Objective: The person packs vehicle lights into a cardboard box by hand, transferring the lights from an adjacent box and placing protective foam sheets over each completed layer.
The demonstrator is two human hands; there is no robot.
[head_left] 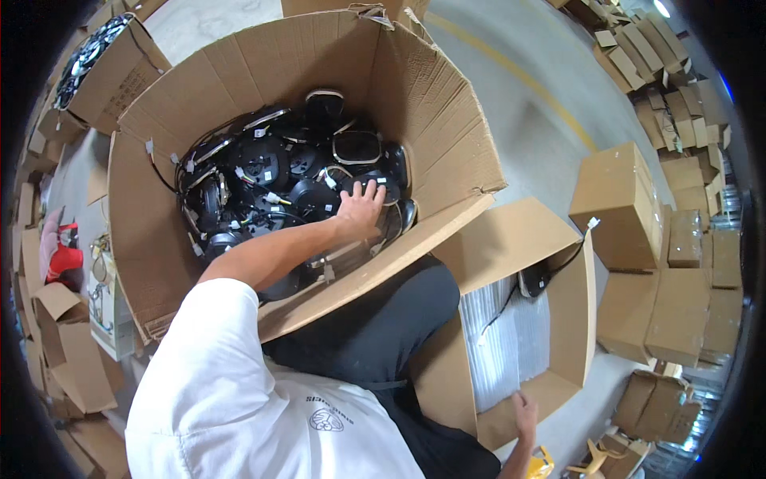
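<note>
Head view: two bare hands, two open cartons close by; the left hand (361, 211) reaches into the larger carton (439, 112), over a heap of black units (262, 164) with wires; the units overlap too much for an exact count, but more than ten show; several white plugs (149, 146) lie to the left of the left fingers, one of them hanging against the carton's left wall. Directly right of the right hand's upper reach, beyond its fingertips, stands the smaller carton (570, 319); it contains one black wired unit (533, 281), far from the right fingers, and two stacks of translucent sleeves (491, 343) side by side, nearer to them. Small white labels on the units are too small to read; the white shirt (231, 383) bears a short line of dark lettering and one round emblem. The left forearm slants forward and rightward, palm down; its fingers are spread and slightly bent over one unit, the thumb hidden, so whether they grip cannot be told. The right hand (525, 417) points forward at the smaller carton's near edge, fingers loosely bent and close together; whether they hold anything cannot be told.
</note>
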